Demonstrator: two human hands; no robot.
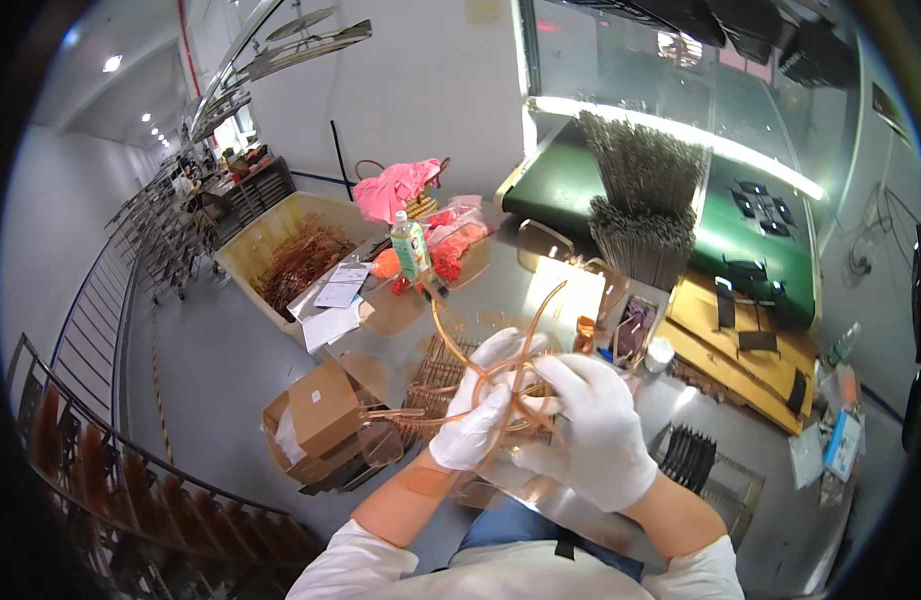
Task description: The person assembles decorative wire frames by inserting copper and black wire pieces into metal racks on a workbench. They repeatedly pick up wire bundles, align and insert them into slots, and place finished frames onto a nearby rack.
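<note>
In front of my body, both hands wear white gloves and are closed around a bundle of copper-coloured bent wires [449, 336]. My left hand [473, 430] grips the bundle from its left side. My right hand [603, 430] holds it from the right, its fingers curled over the crossing loops. Long wire ends stick up and outward past the fingers. The exact shape of the held pieces is partly hidden by the gloves. Beneath them, a brownish wire grid [433, 372] lies on the table.
An open cardboard box [321, 405] stands left of the table, with a cream bin [243, 250] of copper-coloured wire beyond. A bottle [410, 246] stands beside red-pink bags. Bundled dark rods [643, 170] stand on a green conveyor [551, 180]. Black curved parts [687, 456] lie near my right forearm.
</note>
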